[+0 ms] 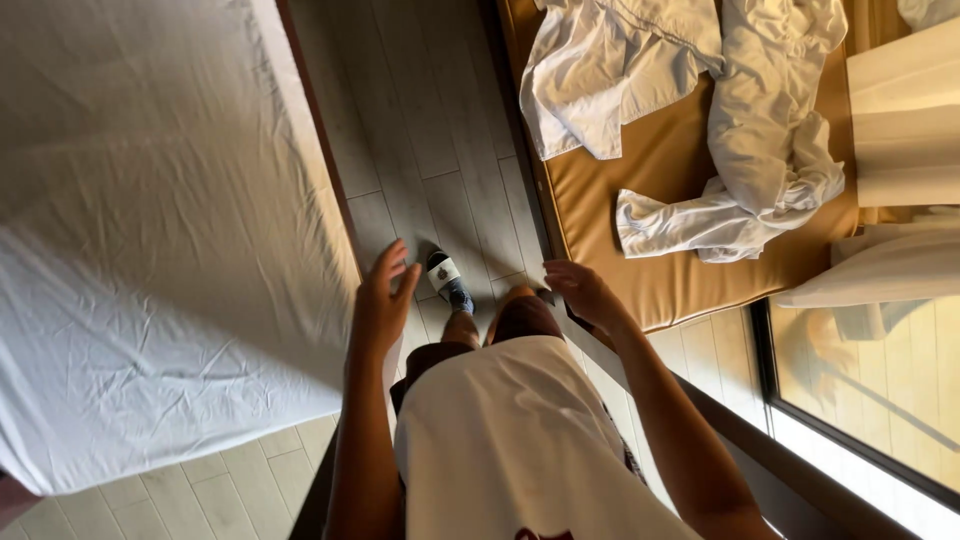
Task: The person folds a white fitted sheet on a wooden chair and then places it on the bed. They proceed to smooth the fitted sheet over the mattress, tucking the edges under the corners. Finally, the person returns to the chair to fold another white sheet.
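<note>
My left hand (382, 300) hangs open in front of me, fingers spread, holding nothing, close to the edge of the bed (150, 250) covered with a white sheet. My right hand (583, 292) is also open and empty, near the edge of a tan cushioned bench (690, 180). Crumpled white linen (690, 110) lies on the bench beyond my right hand. Below, my white shirt (510, 450), dark shorts and a foot in a dark slipper (448, 280) show over the floor.
A narrow strip of pale wood-plank floor (430, 130) runs between the bed and the bench. White curtains (900, 120) hang at the right. A window (870, 380) with a dark frame sits at the lower right, with bright light on it.
</note>
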